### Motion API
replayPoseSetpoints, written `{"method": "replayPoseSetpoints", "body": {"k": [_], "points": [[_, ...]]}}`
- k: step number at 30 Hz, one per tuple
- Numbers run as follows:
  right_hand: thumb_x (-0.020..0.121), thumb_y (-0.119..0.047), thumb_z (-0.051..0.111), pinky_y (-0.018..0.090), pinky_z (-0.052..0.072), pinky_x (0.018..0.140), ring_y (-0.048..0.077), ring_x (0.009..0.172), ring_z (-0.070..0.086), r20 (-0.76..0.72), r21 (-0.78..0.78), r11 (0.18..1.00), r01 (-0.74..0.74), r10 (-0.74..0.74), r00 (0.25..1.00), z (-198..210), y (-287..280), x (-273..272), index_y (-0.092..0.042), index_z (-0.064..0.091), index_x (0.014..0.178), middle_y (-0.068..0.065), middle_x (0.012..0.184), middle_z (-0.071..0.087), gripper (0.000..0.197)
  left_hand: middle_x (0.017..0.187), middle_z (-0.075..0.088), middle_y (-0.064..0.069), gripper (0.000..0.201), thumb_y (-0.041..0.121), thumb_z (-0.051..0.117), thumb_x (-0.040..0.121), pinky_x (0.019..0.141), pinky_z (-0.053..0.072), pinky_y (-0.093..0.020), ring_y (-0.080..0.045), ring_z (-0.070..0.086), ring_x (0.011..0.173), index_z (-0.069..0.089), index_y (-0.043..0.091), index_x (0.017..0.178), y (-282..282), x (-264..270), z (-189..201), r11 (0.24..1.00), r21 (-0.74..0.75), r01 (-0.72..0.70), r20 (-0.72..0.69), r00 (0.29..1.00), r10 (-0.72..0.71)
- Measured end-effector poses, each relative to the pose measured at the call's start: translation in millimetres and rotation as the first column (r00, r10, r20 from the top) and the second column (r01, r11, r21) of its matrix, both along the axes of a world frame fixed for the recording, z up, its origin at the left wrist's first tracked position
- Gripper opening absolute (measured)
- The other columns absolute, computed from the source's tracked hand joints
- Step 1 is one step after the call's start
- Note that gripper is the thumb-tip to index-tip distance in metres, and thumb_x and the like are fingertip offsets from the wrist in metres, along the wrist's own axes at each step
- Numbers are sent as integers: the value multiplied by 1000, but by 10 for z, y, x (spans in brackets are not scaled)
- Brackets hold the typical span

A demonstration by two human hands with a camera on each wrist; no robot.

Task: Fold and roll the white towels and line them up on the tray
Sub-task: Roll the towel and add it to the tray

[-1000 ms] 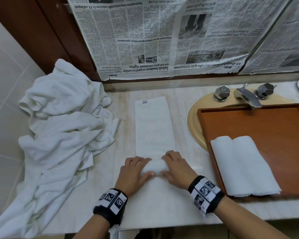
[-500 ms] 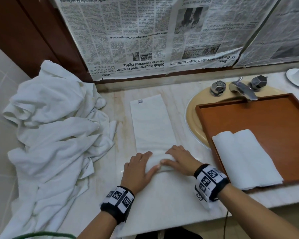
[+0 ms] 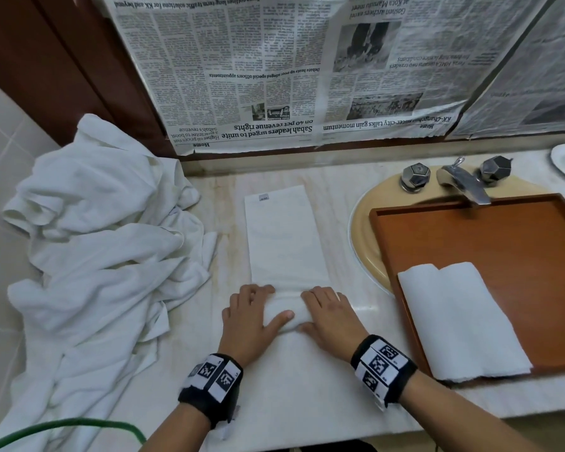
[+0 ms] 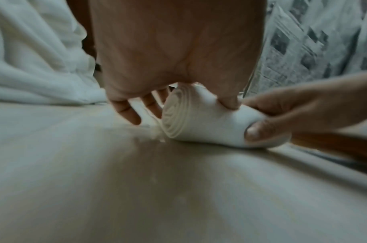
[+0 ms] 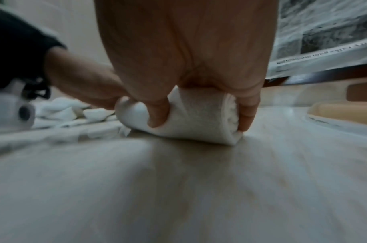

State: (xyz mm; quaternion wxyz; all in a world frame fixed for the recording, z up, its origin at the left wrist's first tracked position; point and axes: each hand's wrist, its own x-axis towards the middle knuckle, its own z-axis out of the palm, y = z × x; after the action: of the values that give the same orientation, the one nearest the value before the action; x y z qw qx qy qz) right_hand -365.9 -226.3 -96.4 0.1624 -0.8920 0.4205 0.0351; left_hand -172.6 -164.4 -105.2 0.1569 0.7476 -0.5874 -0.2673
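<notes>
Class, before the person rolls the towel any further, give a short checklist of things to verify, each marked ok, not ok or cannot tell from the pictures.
1. Both hands on the roll: left hand and right hand grip the rolled part of the folded white towel: ok.
2. Roll's layers even: left end shows a neat spiral: ok.
3. Flat strip ahead smooth and straight: ok.
4. Room on the brown wooden tray beside the two rolled white towels: ok.
5. Right end of the roll even: cannot tell.

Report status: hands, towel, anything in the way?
Left hand and right hand both grip the roll. Towel half rolled; two rolls on tray. Path clear.
</notes>
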Motion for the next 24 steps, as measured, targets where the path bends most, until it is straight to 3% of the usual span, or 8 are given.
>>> {"method": "replayPoseSetpoints", "body": {"k": [3,4,8,12,15,18,20,24], "points": [[86,-64,31,38,36,96,24,118,44,-39,138,990,-11,16,999,129,-158,16,-15,47,131,2,127,48,68,130,41,17,63,79,47,82,91,38,-36,-10,39,119,47,41,132,63,23,-56,978,-174,116,37,993,-111],[87,-64,30,38,35,97,23,120,42,-32,165,986,-9,15,999,157,-208,20,-15,46,132,2,128,47,69,130,45,17,62,78,47,83,89,39,-35,-10,41,120,49,39,132,84,27,-85,968,-201,152,76,987,-140],[93,-49,56,42,35,101,24,122,42,17,276,961,28,-34,999,160,-295,31,-18,44,138,3,130,47,56,125,53,18,66,80,35,84,87,36,-33,-11,44,118,54,36,128,38,13,-125,982,-150,116,102,990,-101],[68,-36,78,44,49,90,29,107,58,4,-17,1000,-12,12,1000,106,-146,4,-11,54,130,7,118,57,72,118,46,21,77,87,31,72,92,33,-35,-10,38,117,51,40,130,-128,60,-22,998,31,62,-49,997,-60],[55,-30,79,45,51,86,29,100,58,-19,-98,995,-4,2,1000,23,-84,42,-8,54,129,7,112,58,81,122,47,19,80,86,31,71,100,36,-41,-15,39,121,51,39,132,-185,70,6,996,79,29,-116,993,-19],[50,-29,78,42,49,77,27,90,58,-57,-86,996,32,-37,998,16,-166,104,-10,60,118,4,101,58,73,139,39,13,77,82,33,79,97,36,-39,-15,37,124,42,38,142,-118,25,-9,999,0,37,-8,999,-37],[57,-32,75,41,47,74,28,90,59,-81,-31,999,45,-47,996,78,-216,150,-11,62,111,4,100,59,60,142,36,13,66,73,45,86,93,36,-37,-14,35,124,42,38,142,-41,-15,-42,990,-118,80,105,992,-68],[84,-37,58,41,37,87,27,116,45,-111,89,996,4,6,994,195,-314,177,-15,46,132,4,124,49,55,136,40,13,58,68,44,90,92,38,-38,-17,37,123,45,37,140,-1,-28,-111,983,-145,109,155,984,-86]]}}
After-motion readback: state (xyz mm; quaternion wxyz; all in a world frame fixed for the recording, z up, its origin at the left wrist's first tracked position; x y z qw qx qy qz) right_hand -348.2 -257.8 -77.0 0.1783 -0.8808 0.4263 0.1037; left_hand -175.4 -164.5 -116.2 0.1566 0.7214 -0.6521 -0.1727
